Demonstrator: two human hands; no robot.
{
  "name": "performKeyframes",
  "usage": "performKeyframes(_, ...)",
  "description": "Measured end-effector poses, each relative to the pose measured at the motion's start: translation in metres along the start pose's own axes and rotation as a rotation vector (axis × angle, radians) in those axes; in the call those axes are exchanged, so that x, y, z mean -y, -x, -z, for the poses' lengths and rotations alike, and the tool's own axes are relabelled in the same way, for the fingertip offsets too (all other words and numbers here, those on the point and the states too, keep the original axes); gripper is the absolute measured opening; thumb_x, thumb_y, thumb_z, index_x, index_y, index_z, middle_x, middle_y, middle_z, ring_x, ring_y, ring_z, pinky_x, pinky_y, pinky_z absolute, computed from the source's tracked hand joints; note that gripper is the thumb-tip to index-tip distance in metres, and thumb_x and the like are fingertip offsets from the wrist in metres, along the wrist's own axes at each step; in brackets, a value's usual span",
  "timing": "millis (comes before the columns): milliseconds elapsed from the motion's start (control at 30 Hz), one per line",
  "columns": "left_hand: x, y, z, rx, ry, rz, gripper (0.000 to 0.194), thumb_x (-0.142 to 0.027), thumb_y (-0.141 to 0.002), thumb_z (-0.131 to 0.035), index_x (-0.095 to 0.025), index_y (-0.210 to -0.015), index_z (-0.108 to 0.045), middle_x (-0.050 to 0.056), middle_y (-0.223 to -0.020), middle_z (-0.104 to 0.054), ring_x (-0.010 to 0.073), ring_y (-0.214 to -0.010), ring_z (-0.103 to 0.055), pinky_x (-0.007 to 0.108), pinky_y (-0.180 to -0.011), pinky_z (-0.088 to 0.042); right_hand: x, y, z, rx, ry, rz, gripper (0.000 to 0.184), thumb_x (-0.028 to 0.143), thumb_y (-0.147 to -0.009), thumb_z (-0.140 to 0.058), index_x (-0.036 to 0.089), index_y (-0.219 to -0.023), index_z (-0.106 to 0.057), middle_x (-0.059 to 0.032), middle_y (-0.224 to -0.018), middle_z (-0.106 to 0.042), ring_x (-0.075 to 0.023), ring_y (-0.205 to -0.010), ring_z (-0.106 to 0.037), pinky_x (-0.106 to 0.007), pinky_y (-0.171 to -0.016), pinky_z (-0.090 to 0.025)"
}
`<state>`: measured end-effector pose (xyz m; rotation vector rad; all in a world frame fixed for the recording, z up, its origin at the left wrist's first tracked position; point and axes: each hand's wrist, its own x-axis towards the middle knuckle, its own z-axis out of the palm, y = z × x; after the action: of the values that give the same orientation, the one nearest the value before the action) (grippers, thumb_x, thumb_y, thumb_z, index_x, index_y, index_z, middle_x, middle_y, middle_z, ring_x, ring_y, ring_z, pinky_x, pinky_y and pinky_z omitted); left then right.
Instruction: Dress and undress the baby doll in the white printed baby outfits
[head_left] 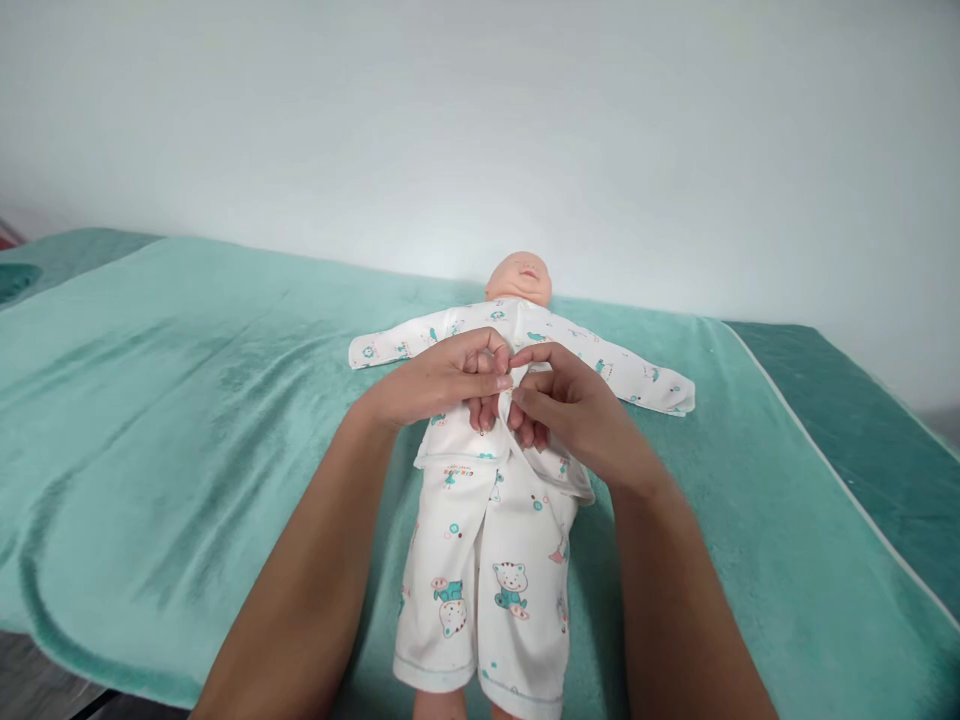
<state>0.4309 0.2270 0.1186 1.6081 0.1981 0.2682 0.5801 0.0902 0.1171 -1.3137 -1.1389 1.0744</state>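
A baby doll [525, 275] lies on its back, head away from me, dressed in a white printed baby shirt [457, 437] and matching trousers [442, 540]. Both sleeves stretch out to the sides. Over the doll's belly, my left hand [469, 375] pinches one front edge of the shirt between thumb and fingers. Close beside it, my right hand [559, 395] grips the other front edge. The fingertips nearly meet at the shirt's front opening. Whatever fastening lies between them is too small and covered to make out. Below the hands the shirt front parts slightly.
A light green plush blanket [187, 450] with soft folds lies under the doll. Darker green cloth [847, 420] shows at the right, beyond the blanket's pale edge. A plain white wall [480, 120] rises behind. The near left edge of the surface drops to the floor.
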Motion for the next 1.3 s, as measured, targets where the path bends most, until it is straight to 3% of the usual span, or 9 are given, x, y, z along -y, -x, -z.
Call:
performKeyframes(367,0.0073,-0.0004,0.0052,0.024,0.053,-0.062,0.019,-0.031,-0.092,-0.069,-0.02,-0.093,-0.053,-0.005,-0.062,-0.06,0.0096,-0.051,-0.059,0.022,-0.054,-0.051,0.005,0.0013,-0.0002,-0.005,-0.036,-0.06,0.021,0.019,-0.088,-0.059,0.024,-0.107,-0.051,0.006,-0.067,-0.066,-0.0105,-0.052,-0.061,-0.02,-0.046,-0.046)
performKeyframes(733,0.0008,0.0022,0.0015,0.016,0.022,-0.007,0.011,-0.019,-0.093,-0.063,-0.02,-0.096,-0.052,-0.002,-0.071,-0.066,0.0095,-0.057,-0.061,0.024,-0.06,-0.054,0.0013,0.0005,0.0013,0.002,-0.052,-0.058,0.02,0.018,-0.084,-0.063,0.023,-0.1,-0.05,0.0056,-0.067,-0.067,-0.0109,-0.053,-0.063,-0.021,-0.047,-0.048)
performKeyframes(1300,0.004,0.0004,0.0072,-0.028,0.032,0.033,0.022,-0.031,-0.088,-0.075,-0.018,-0.094,-0.058,-0.001,-0.068,-0.067,0.012,-0.057,-0.066,0.025,-0.059,-0.058,-0.0008,-0.0007,0.0037,0.008,-0.067,-0.063,0.021,0.023,-0.085,-0.07,0.022,-0.093,-0.05,0.0042,-0.069,-0.069,-0.0099,-0.052,-0.06,-0.022,-0.047,-0.05)
